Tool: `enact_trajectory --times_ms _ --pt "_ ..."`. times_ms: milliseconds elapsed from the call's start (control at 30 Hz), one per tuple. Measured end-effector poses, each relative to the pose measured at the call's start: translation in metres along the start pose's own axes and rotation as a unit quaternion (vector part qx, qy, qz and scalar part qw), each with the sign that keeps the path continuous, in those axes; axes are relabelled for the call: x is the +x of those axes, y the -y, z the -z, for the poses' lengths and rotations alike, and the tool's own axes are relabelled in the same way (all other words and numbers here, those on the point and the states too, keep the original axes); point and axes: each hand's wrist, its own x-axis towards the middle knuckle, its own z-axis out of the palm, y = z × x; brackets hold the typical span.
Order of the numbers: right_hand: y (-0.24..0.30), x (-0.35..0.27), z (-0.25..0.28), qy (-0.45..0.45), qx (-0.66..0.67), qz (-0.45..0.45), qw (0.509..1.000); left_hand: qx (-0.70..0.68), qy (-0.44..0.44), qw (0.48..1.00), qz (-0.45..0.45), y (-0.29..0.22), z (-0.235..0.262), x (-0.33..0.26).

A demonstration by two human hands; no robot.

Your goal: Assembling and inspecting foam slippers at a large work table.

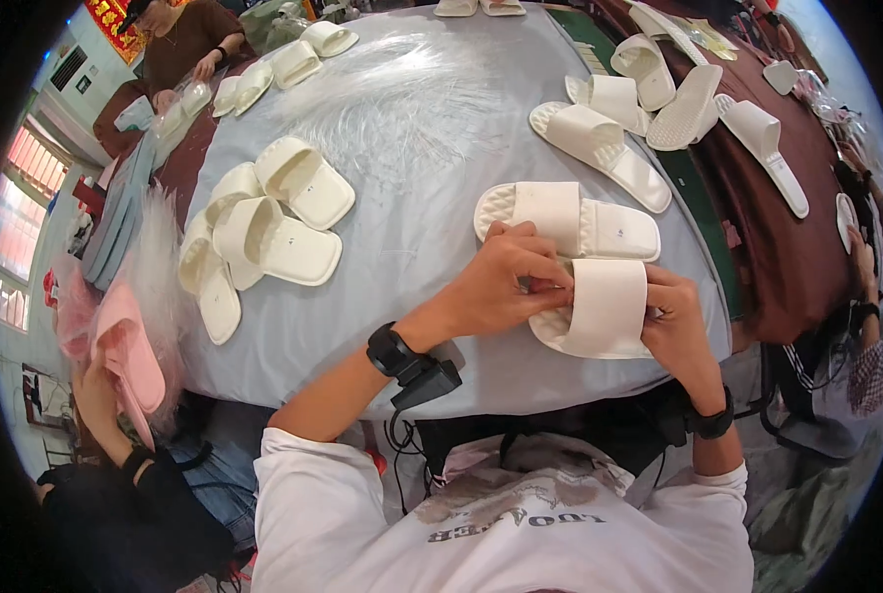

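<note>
A cream slide slipper [610, 311] with a broad plain strap lies near the table's front edge. From its right side, my right hand [677, 314] grips it at the strap opening, with part of the fingers tucked out of sight under the strap. My left hand [521, 272] is closed in a pinch at the strap's left edge; what sits between the fingertips is too small to make out. Just beyond, touching or nearly touching it, lies another cream slipper [619, 230]. Black bands circle both my wrists, the left one carrying a small black box [427, 383].
Several cream slippers [281, 242] are grouped on the left of the grey-covered table [412, 346], and others [600, 148] lie at the right. Clear plastic bags [402, 94] spread at the back. Another person's hand holds a pink slipper [130, 346] at left; co-workers sit around.
</note>
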Motion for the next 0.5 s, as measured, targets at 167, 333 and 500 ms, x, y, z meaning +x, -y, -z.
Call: enact_trajectory --times_ms 167,333,500 --pt "-0.011 -0.008 0.008 0.008 0.004 -0.01 1.0 -0.005 0.002 0.999 -0.044 0.004 0.011 -0.003" --pt "-0.033 -0.017 0.005 -0.043 0.194 -0.015 0.98 -0.055 -0.008 0.997 -0.051 0.007 0.012 -0.002" --pt "-0.031 -0.019 0.006 -0.042 0.171 -0.034 0.984 -0.152 -0.069 0.986 0.024 0.011 0.019 -0.004"
